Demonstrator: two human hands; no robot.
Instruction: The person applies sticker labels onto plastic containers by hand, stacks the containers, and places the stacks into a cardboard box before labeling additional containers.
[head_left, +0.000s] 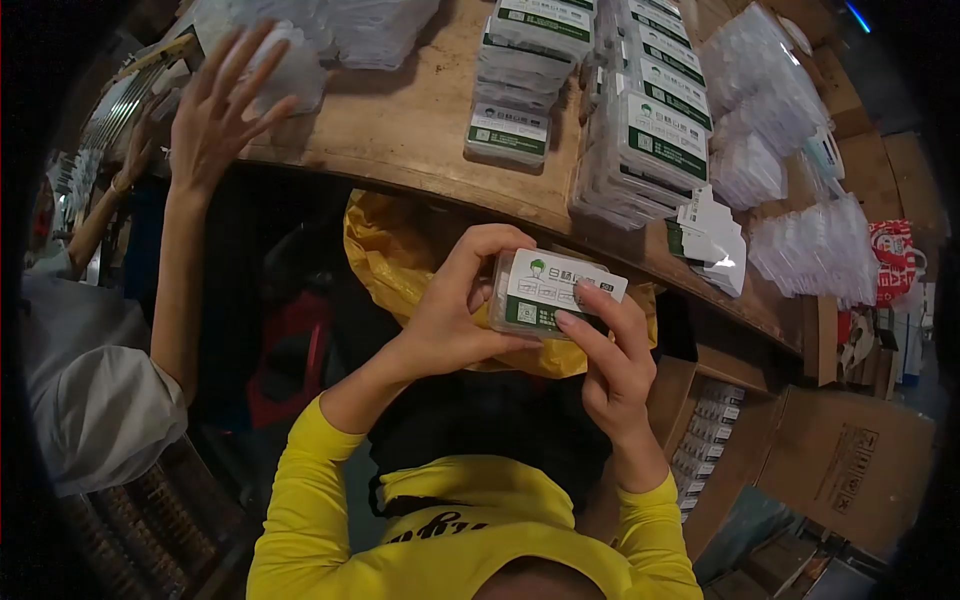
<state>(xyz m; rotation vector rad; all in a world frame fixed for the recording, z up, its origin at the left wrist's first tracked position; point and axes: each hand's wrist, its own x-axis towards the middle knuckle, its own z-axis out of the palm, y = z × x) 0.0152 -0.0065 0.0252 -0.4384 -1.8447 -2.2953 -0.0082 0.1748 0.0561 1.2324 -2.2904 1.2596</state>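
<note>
A clear plastic case [497, 312] is held over my lap, near the table's front edge. A white and green printed card [540, 292] lies on its top face. My left hand [455, 305] wraps round the case's left side, with the thumb below and the fingers behind. My right hand [608, 355] rests its fingertips on the card's right part, covering some of the print. Beyond the case, a stack of similar cases [508, 133] stands on the wooden table [400, 125].
Taller case stacks [655, 135] stand at the right, beside loose cards [712, 240] and clear empty cases [815, 250]. A yellow bag [385, 260] hangs under the edge. Another person's raised hand [215, 120] is at the left. An open carton [710, 440] sits at lower right.
</note>
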